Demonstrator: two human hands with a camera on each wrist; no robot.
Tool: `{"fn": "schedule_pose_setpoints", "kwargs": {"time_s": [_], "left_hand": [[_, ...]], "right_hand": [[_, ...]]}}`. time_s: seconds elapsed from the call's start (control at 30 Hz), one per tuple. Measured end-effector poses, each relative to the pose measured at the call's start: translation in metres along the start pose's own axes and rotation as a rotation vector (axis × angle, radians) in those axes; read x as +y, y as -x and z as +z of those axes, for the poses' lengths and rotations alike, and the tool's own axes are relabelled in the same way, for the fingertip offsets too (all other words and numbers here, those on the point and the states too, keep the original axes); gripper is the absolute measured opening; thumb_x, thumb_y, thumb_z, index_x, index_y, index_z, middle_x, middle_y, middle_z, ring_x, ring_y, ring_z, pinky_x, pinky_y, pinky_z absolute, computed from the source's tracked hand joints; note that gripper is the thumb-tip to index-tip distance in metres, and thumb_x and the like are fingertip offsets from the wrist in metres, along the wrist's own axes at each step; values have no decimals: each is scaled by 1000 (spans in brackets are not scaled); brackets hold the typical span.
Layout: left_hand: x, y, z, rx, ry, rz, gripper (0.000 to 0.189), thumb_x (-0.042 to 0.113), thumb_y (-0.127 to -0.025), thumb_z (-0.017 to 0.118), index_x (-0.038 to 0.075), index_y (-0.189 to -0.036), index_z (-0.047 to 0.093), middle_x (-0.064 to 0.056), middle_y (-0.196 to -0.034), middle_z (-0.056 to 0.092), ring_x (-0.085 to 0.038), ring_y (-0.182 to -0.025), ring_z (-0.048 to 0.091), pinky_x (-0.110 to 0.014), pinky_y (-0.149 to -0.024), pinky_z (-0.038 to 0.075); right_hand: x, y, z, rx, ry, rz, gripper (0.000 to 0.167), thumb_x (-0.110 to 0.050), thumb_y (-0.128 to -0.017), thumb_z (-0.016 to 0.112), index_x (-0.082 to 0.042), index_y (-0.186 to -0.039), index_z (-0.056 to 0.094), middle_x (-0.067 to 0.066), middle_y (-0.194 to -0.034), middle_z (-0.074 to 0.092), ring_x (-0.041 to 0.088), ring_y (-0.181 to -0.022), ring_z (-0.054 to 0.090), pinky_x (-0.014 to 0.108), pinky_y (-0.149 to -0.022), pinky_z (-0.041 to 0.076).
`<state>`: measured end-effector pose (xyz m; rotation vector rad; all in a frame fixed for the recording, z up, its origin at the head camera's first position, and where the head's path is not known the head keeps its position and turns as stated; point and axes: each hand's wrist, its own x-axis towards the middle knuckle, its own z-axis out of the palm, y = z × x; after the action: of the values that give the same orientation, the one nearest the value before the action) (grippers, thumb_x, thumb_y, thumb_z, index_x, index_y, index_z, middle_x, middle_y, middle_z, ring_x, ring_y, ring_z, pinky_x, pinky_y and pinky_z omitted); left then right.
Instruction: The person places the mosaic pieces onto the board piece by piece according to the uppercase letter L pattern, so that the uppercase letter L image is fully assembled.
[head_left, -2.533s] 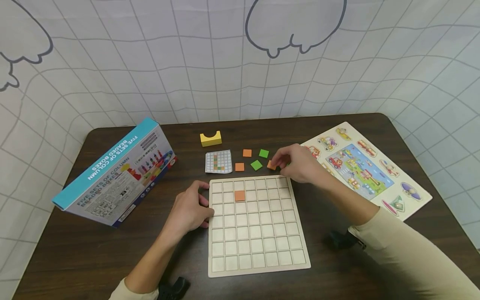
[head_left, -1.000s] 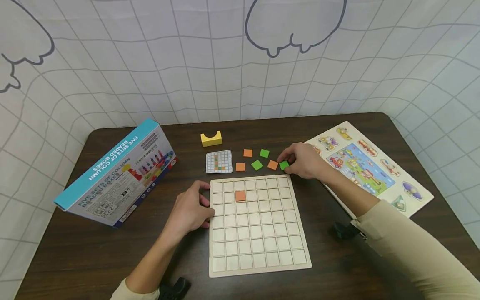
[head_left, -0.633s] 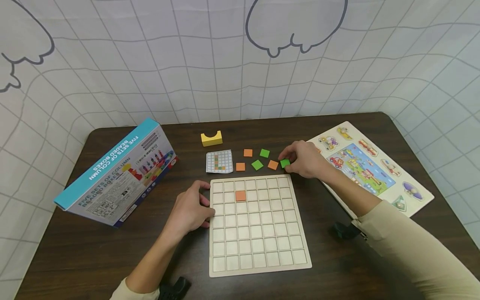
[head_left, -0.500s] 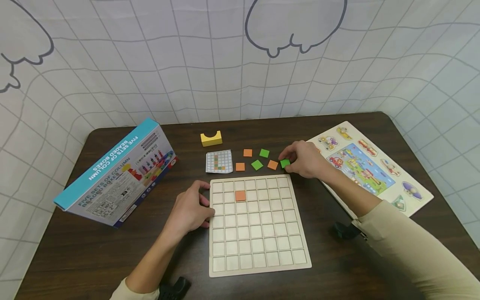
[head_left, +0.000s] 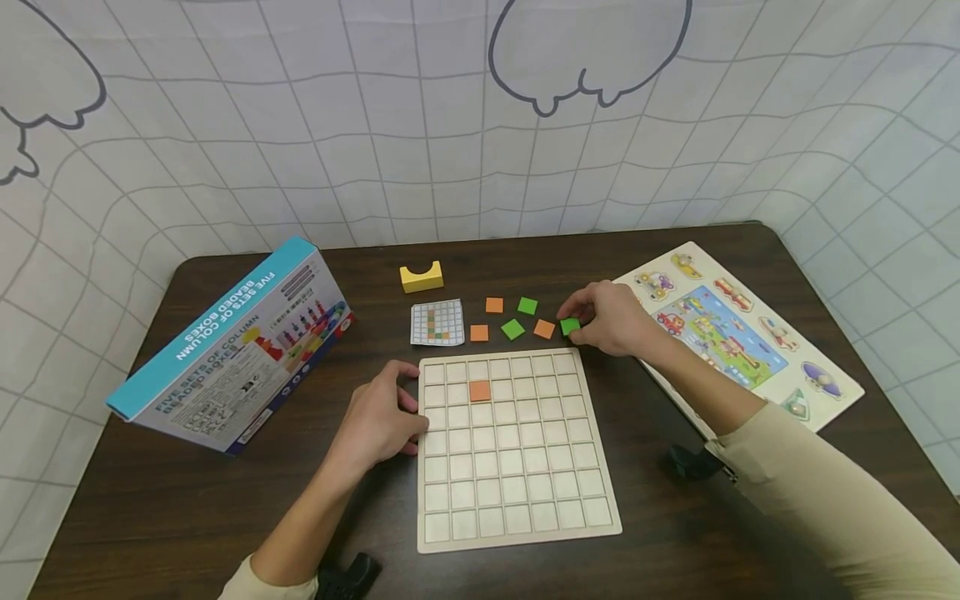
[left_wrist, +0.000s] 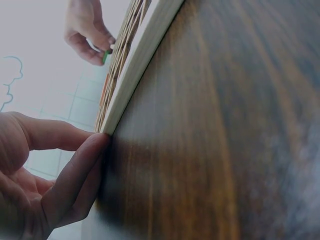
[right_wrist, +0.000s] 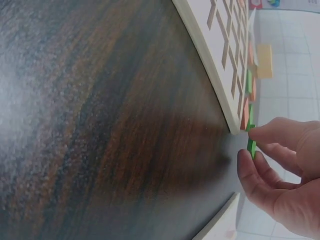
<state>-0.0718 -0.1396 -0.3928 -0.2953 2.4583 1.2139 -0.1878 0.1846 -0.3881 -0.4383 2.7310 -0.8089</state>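
A pale wooden grid board (head_left: 523, 462) lies in front of me, with one orange square tile (head_left: 479, 391) in its second row from the far edge. My left hand (head_left: 378, 417) touches the board's left edge with thumb and fingers; the left wrist view shows the fingertips (left_wrist: 97, 140) right at that edge. Beyond the board's far right corner, my right hand (head_left: 611, 321) pinches a green square tile (head_left: 569, 326) between thumb and fingers. In the right wrist view this green tile (right_wrist: 251, 145) is held on edge, low over the table.
Loose orange tiles (head_left: 544, 329) and green tiles (head_left: 513, 329) lie behind the board, beside a small pattern card (head_left: 437, 323). Farther back sits a yellow notched block (head_left: 422, 277). A blue-and-white toy box (head_left: 240, 350) stands left; a picture puzzle board (head_left: 720, 333) lies right.
Since the earliest frame my right hand has moved slightly right, leaving an orange tile on the table and taking hold of a green one. My left hand stays at the board's edge.
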Motion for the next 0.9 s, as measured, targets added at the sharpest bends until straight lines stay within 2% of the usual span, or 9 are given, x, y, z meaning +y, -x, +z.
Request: {"fn": "schedule_pose_setpoints", "kwargs": {"time_s": [0.4, 0.57, 0.67, 0.8, 0.9], "left_hand": [[0, -1, 0, 0, -3, -3, 66, -1, -84, 77, 8, -143, 49, -17, -101, 58, -20, -57, 66, -32, -50, 62], [0, -1, 0, -1, -6, -5, 65, -1, -85, 77, 8, -143, 49, -16, -101, 58, -20, -58, 66, -32, -50, 62], [0, -1, 0, -2, -8, -8, 65, 0, -85, 77, 8, -143, 49, -17, -102, 59, -20, -58, 66, -31, -50, 62], [0, 0, 0, 1, -9, -12, 64, 0, -85, 77, 8, -143, 49, -17, -102, 59, -20, -58, 66, -31, -50, 62], [0, 0, 0, 3, -7, -9, 65, 0, -85, 77, 8, -143, 49, -17, -102, 59, -20, -59, 66, -31, -50, 62]], "right_hand": [[-2, 4, 2, 13, -22, -30, 25, -7, -84, 80, -8, -109, 79, 8, -99, 76, 23, -92, 70, 41, -79, 58], [-5, 6, 5, 19, -25, -29, 24, -8, -84, 81, -9, -108, 79, 8, -98, 76, 23, -92, 70, 45, -89, 51], [-8, 7, 6, 14, -40, -23, 25, -8, -83, 82, -8, -108, 79, 9, -99, 75, 23, -93, 70, 44, -90, 52], [-13, 10, 8, 10, -60, -14, 26, -8, -82, 83, -8, -108, 78, 8, -98, 74, 22, -92, 68, 38, -81, 57], [-16, 12, 10, 9, -53, -19, 25, -8, -82, 84, -8, -107, 78, 7, -97, 74, 21, -91, 68, 34, -79, 56]]}}
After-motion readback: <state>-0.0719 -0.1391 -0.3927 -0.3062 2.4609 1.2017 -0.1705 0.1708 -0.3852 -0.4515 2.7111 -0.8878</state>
